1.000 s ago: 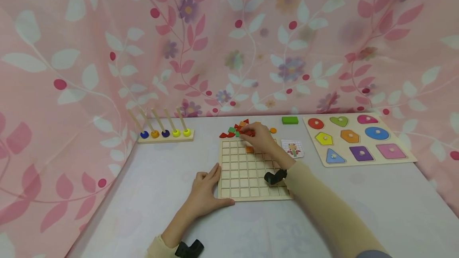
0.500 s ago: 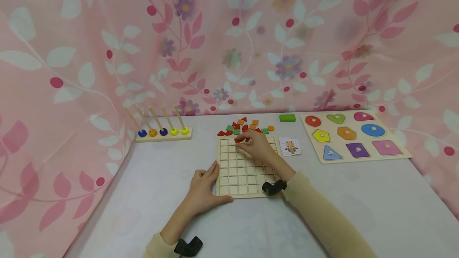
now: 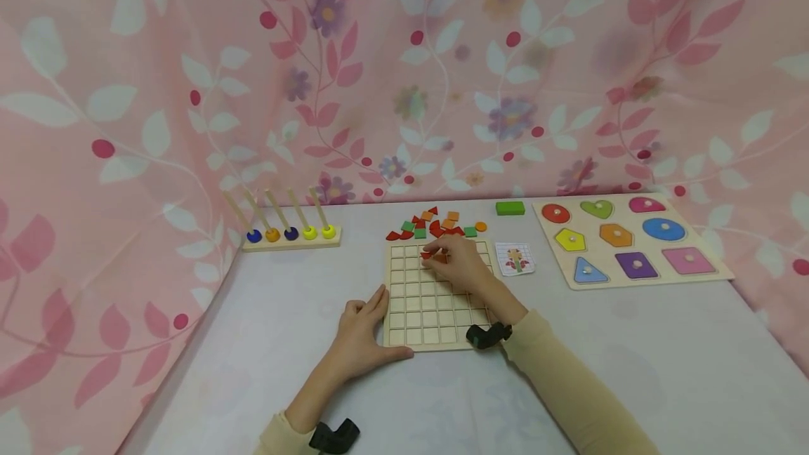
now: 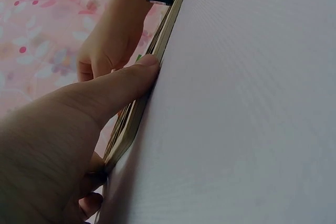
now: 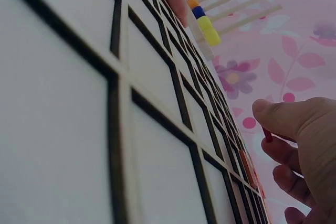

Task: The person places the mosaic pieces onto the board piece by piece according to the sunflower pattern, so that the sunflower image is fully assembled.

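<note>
A wooden grid board (image 3: pixel 413 304) lies on the white table in the head view. My left hand (image 3: pixel 360 339) rests against its near left corner, fingers straight along the left edge and thumb at the front edge. Over the upper rows, my right hand (image 3: pixel 466 269) pinches a small red tile (image 5: pixel 268 136) between thumb and finger; its exact shape is hidden. An orange tile (image 5: pixel 249 170) sits in a grid cell near this hand in the right wrist view. In the left wrist view my left thumb (image 4: pixel 126 82) touches the board's edge.
Loose red, orange and green tiles (image 3: pixel 420 234) lie behind the board. A pattern card (image 3: pixel 515 259) is at its right. Farther out are a green block (image 3: pixel 510 208), a shape puzzle board (image 3: pixel 632 241) and a peg stand with beads (image 3: pixel 291 245).
My right hand has come back from the loose tiles toward the board with a red tile, then shifted slightly over the upper rows. My left hand stays at the corner.
</note>
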`<control>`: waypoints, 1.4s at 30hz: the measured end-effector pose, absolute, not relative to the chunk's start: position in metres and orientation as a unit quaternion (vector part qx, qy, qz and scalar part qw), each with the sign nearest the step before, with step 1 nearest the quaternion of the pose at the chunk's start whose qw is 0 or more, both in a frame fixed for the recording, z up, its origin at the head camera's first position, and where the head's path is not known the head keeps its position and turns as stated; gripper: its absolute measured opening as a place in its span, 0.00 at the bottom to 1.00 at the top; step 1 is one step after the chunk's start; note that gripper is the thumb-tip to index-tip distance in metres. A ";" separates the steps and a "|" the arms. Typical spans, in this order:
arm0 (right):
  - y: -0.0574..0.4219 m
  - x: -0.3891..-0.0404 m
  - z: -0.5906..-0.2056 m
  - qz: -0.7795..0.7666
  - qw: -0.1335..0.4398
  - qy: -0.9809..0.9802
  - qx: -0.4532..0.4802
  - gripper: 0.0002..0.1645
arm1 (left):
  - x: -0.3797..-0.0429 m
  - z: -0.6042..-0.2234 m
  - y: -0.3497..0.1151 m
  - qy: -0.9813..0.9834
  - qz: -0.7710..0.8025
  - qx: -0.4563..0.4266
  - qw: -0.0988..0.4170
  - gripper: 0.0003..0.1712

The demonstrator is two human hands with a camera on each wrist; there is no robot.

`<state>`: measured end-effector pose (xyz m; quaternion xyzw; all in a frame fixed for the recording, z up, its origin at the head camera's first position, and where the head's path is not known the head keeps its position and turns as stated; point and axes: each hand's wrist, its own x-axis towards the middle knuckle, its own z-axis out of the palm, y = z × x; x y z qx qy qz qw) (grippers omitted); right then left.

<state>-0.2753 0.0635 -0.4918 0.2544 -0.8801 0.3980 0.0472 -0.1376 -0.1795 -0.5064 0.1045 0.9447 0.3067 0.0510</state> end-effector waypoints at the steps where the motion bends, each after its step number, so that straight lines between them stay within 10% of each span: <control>1: 0.064 -0.276 -0.492 0.398 0.050 -0.880 0.254 0.16 | -0.138 -0.507 -0.180 0.945 0.307 0.104 0.050 0.71; 42: 0.068 -0.276 -0.504 0.336 0.072 -0.900 0.270 0.10 | -0.138 -0.504 -0.178 0.945 0.308 0.099 0.054 0.71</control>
